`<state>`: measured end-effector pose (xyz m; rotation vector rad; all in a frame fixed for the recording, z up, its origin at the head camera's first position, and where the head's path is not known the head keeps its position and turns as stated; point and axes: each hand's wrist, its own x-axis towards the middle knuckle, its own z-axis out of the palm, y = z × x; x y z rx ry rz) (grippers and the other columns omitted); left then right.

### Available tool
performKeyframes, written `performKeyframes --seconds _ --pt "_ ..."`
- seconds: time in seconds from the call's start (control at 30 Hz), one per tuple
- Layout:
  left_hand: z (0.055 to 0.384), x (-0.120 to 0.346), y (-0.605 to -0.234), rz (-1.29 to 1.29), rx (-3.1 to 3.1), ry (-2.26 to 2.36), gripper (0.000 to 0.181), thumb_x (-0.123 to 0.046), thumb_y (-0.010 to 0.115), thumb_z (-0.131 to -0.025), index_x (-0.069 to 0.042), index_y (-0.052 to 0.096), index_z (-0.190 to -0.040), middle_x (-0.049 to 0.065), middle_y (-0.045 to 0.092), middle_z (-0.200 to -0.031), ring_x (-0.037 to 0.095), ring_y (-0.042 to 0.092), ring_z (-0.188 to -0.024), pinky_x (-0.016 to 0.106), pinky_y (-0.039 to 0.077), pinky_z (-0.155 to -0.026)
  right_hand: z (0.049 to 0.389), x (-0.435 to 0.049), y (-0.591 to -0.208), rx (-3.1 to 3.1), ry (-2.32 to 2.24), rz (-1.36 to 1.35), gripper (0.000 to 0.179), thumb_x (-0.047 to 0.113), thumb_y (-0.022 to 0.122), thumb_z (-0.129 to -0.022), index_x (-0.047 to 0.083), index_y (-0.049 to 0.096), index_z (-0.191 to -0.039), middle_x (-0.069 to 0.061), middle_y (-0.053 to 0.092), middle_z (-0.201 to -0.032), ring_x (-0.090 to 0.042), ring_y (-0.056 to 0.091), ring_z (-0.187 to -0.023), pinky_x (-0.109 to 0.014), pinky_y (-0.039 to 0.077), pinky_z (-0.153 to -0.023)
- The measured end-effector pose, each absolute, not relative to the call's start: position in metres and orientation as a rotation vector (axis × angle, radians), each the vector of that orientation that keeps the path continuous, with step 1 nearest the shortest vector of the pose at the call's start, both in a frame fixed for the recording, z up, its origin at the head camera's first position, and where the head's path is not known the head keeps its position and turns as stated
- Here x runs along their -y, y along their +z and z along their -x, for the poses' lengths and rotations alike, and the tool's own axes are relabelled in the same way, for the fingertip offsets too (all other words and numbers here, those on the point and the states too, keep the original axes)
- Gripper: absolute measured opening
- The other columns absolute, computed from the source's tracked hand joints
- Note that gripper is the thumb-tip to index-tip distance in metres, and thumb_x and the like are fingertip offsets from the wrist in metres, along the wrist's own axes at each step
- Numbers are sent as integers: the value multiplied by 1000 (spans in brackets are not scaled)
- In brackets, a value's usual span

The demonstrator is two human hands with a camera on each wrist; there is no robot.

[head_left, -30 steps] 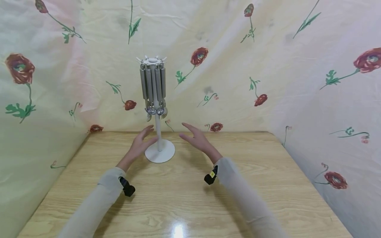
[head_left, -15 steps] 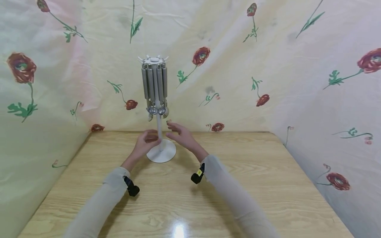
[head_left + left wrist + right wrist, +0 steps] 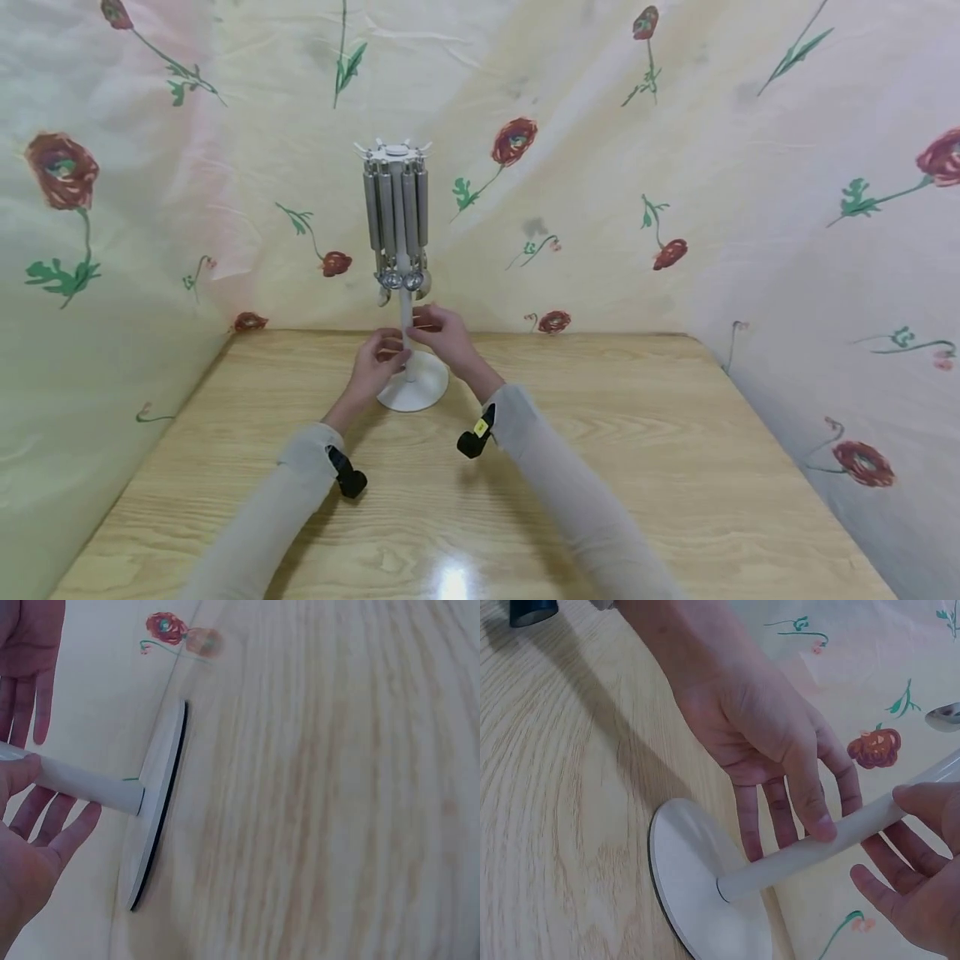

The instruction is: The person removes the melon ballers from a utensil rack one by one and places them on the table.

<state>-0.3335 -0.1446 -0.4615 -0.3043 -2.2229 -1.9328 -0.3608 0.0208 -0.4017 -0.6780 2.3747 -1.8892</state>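
Observation:
A white utensil stand (image 3: 413, 395) with a round base stands upright toward the back of the table. From its top ring hang several utensils (image 3: 390, 208) with grey handles and shiny, rounded metal heads. Low on the pole (image 3: 94, 786), just above the base, my left hand (image 3: 367, 368) holds it between thumb and fingers. My right hand (image 3: 452, 340) grips the pole slightly higher, its thumb on the near side in the right wrist view. Some fingers of both hands are partly hidden behind the pole.
The wood-grain table (image 3: 637, 467) stretches out in front and to the right of the stand. A pale cloth with red flowers (image 3: 592, 183) rises behind the table and along both sides. Black wrist cameras sit on both sleeves.
My right hand has moved left to the pole and its fingers have closed on it. The left hand has come in around the lower pole. The head view has shifted slightly.

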Motion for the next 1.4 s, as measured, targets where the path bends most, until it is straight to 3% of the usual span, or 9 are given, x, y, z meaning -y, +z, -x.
performKeyframes --seconds 0.13,0.27,0.4,0.67,0.97,1.2,1.4 --pt "334 141 -465 278 2199 -1920 33 0 63 -98 4 54 -130 32 62 -116 34 67 -97 43 63 -86 361 -19 -404 -2345 -1941 613 34 3 69 -95 -3 65 -128 -26 69 -123 -38 67 -115 -40 58 -97" --pt "334 137 -466 260 2185 -1915 33 0 65 -98 3 56 -129 28 64 -113 18 66 -92 36 64 -83 364 -21 -408 -2290 -1980 593 35 2 68 -95 -3 64 -129 -26 67 -124 -35 67 -112 -38 60 -95" --pt "333 130 -467 275 2169 -1923 33 1 65 -97 3 56 -128 28 64 -112 14 65 -89 31 63 -80 363 -28 -409 -2218 -2026 586 35 0 66 -96 -5 62 -131 -27 66 -124 -29 67 -107 -40 61 -94" --pt "334 98 -469 374 2119 -1943 33 4 67 -94 8 57 -125 31 64 -107 16 65 -84 37 65 -77 361 -65 -408 -2257 -2018 583 33 1 67 -95 -4 65 -128 -23 67 -121 -24 69 -103 -42 61 -93" --pt "334 59 -469 412 2107 -1997 32 2 69 -94 2 59 -124 26 66 -109 21 66 -90 43 64 -79 357 -109 -410 -2258 -2036 587 38 0 67 -95 -7 63 -132 -28 67 -123 -24 70 -105 -51 57 -98" --pt "335 28 -468 440 2128 -1982 29 1 69 -94 -1 61 -122 23 66 -111 28 66 -98 33 63 -77 359 -145 -410 -2273 -2009 611 40 -1 68 -94 -9 62 -132 -30 66 -125 -19 71 -102 -52 57 -97" --pt "335 3 -469 440 2133 -1944 27 1 69 -93 0 62 -120 23 68 -105 27 66 -94 27 61 -73 360 -171 -409 -2265 -1975 623 41 0 70 -93 -9 62 -132 -31 63 -130 -19 71 -104 -46 59 -96"
